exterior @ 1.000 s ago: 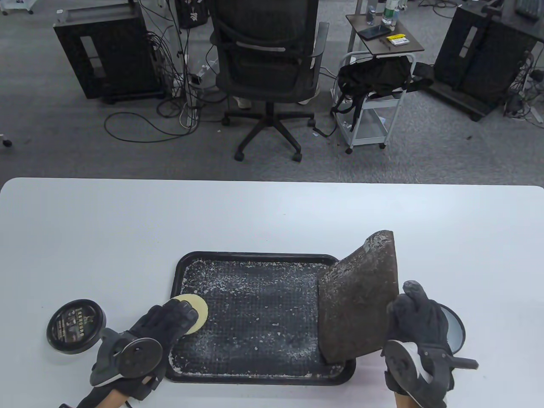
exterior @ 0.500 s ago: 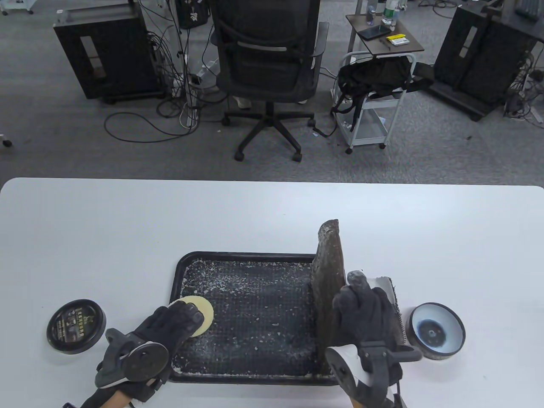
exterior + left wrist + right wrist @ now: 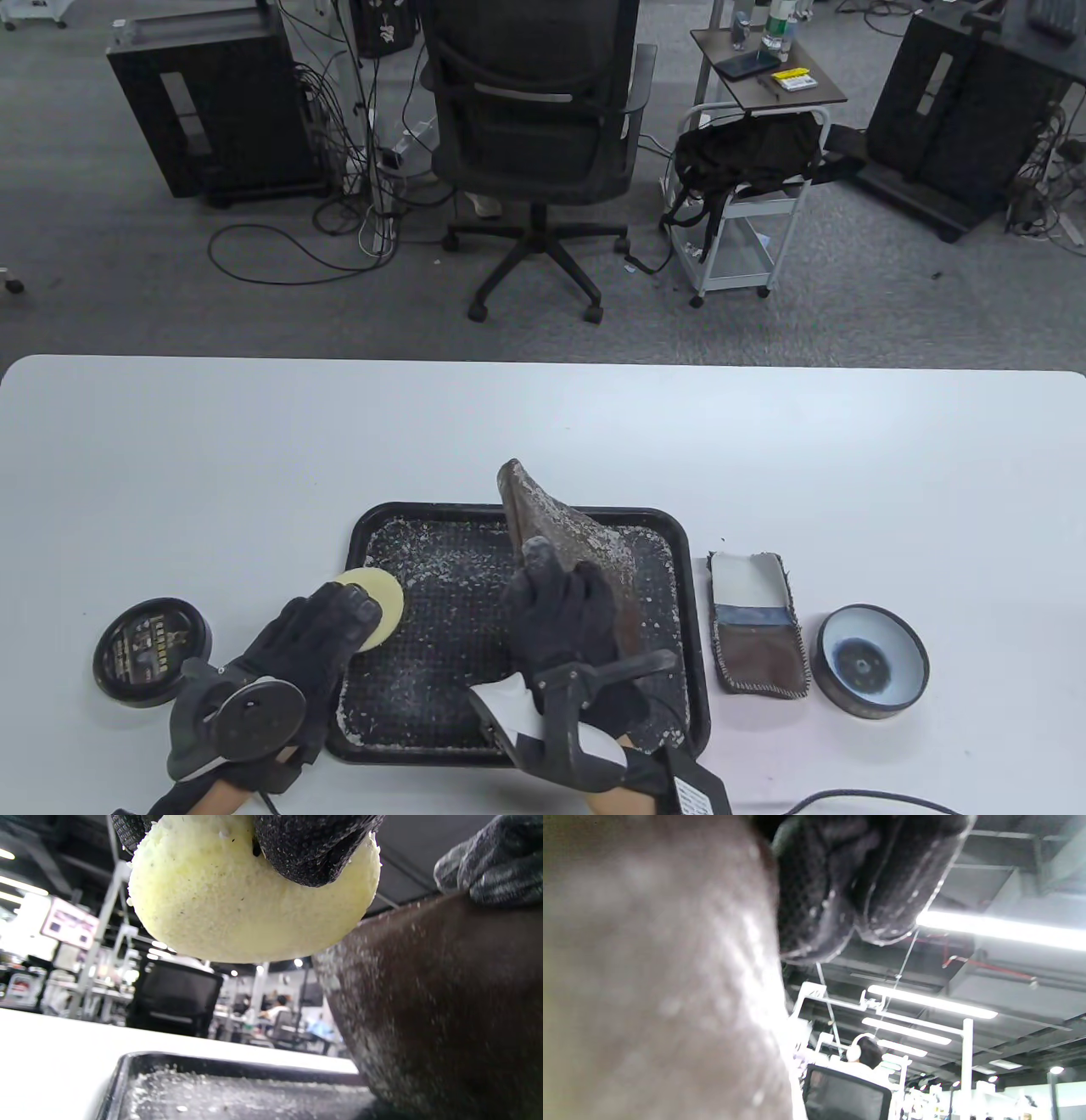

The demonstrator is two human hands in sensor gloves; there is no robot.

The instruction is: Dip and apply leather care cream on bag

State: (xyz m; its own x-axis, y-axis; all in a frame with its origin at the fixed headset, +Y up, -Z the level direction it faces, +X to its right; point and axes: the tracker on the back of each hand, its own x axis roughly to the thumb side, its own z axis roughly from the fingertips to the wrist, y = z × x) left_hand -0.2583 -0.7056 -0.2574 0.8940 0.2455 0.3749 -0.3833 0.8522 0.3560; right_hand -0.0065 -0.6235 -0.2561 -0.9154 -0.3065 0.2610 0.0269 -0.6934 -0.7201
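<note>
— Where is the bag now?

— Over the tray, tipped up on one edge. The right hand has its fingers curled round the near edge and holds it leaning. White flecks cover the brown surface, and the same flecks lie scattered in the tray.

— And the other hand?

— The left hand pinches the yellow sponge at the tray's left edge; in the left wrist view its fingertips dig into the foam.

— How will the bag handle?

— I'd judge it light and fairly stiff, since it stands as a flat panel from one gripped edge. The leather looks grainy, so not slippery, though cream may change that. Hold it by an edge, leaving the broad face clear for wiping.

— The sponge?

— Soft, squashes easily. The open tin sits right of the tray, past a small pouch; its lid lies left of the tray.
</note>
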